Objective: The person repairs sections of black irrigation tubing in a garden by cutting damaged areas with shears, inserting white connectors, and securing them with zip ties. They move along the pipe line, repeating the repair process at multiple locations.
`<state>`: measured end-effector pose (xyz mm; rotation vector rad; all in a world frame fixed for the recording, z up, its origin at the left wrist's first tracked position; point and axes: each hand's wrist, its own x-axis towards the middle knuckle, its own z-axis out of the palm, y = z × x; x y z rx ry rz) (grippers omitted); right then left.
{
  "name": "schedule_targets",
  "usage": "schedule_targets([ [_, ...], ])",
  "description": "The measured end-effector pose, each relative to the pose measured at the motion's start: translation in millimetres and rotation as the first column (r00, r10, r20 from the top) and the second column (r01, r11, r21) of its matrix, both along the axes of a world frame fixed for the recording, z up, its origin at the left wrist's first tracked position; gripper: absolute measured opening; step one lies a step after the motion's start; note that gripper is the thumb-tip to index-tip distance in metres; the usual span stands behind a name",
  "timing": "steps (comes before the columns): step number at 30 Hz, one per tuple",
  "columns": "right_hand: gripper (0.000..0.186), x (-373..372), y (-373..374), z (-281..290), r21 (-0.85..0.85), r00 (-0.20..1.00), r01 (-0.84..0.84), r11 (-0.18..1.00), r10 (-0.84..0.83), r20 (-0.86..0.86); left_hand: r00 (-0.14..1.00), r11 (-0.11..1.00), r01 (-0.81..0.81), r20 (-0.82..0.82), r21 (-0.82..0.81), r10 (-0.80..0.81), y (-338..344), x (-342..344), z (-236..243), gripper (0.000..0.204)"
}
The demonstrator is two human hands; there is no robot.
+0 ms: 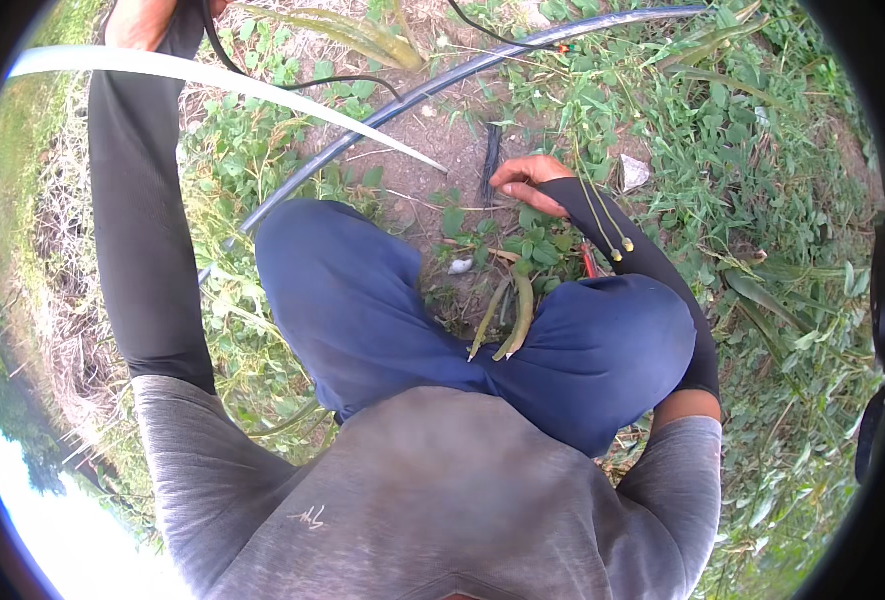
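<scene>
My right hand [532, 184] reaches low over the soil beyond my right knee. Its fingers are curled together against a bundle of thin black strips [490, 160], and the fingertips are partly hidden. At the top left my left hand [140, 24] is cut off by the picture's edge, so its fingers cannot be made out. Near it runs a thin black tube [224, 55]. A long white tapered strip [212, 75] passes across my left sleeve, its point hanging over the bare soil. Thick green stems [362, 38] stand beside the left hand.
A dark hose [432, 85] curves across the ground. Between my bent knees lie cut green stem pieces [520, 315] and a small white lump [460, 267]. A red-handled tool [589, 260] sits partly hidden by my right knee. A pale stone [634, 173] and weeds lie to the right.
</scene>
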<state>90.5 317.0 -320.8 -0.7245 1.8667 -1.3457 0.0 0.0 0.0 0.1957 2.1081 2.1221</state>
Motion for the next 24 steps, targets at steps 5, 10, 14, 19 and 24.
schedule_targets([
  [5, 0.016, 11, -14, -48, 0.239, 0.817, 0.083, 0.967, 0.071, -0.572, 0.969, 0.958, -0.247, 0.055, 0.145, 0.241, -15, 45, -56, 0.029],
  [10, 0.015, 30, -51, -62, 0.344, 0.698, 0.115, 0.932, 0.171, -0.696, 0.947, 0.948, -0.308, -0.069, 0.083, 0.314, -3, 60, -70, 0.030],
  [14, 0.009, 28, -66, -80, 0.378, 0.565, 0.078, 0.922, 0.272, -0.779, 0.945, 0.937, -0.322, -0.015, 0.136, 0.327, -5, 55, -83, 0.030],
  [19, 0.016, 24, -69, -93, 0.407, 0.577, 0.043, 0.912, 0.310, -0.756, 0.946, 0.942, -0.320, -0.028, 0.107, 0.324, -5, 54, -91, 0.029],
  [24, 0.011, 24, -64, -97, 0.348, 0.528, 0.032, 0.937, 0.280, -0.802, 0.955, 0.946, -0.292, -0.006, 0.138, 0.296, -5, 51, -91, 0.029],
])
